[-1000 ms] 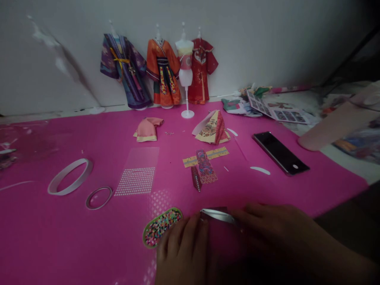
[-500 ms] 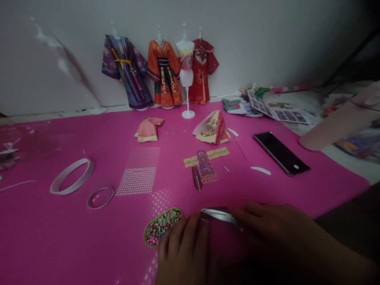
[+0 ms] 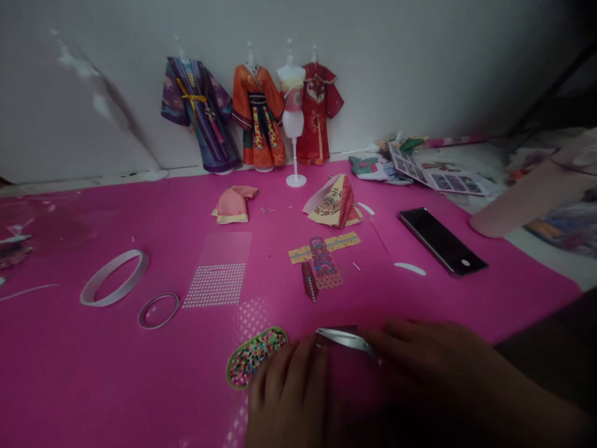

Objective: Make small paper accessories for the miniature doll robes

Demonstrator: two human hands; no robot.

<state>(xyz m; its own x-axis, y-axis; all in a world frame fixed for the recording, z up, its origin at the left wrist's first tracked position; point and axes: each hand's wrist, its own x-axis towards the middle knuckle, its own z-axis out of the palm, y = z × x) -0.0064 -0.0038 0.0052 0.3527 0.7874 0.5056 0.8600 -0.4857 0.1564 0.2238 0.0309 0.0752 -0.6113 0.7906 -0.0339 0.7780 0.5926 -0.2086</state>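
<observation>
Both hands rest low on the pink mat (image 3: pixel 93 373) near its front edge. My left hand (image 3: pixel 289 395) has its fingers curled together, their tips pressed on the left end of a small dark red paper piece with a pale folded strip (image 3: pixel 345 339). My right hand (image 3: pixel 433 367) lies over the right end of that strip, fingers pressed down on it. An oval green tray of coloured beads (image 3: pixel 255 356) sits just left of my left hand. A small patterned paper garment (image 3: pixel 323 258) lies a little beyond the hands.
Three dressed doll mannequins (image 3: pixel 256 115) and a white one (image 3: pixel 293 112) stand against the wall. On the mat lie tape rings (image 3: pixel 114 286), a dotted clear sheet (image 3: pixel 217 274), folded paper pieces (image 3: pixel 333 202), a pink piece (image 3: pixel 233 204) and a black phone (image 3: pixel 441 241). Leaflets (image 3: pixel 433 168) clutter the far right.
</observation>
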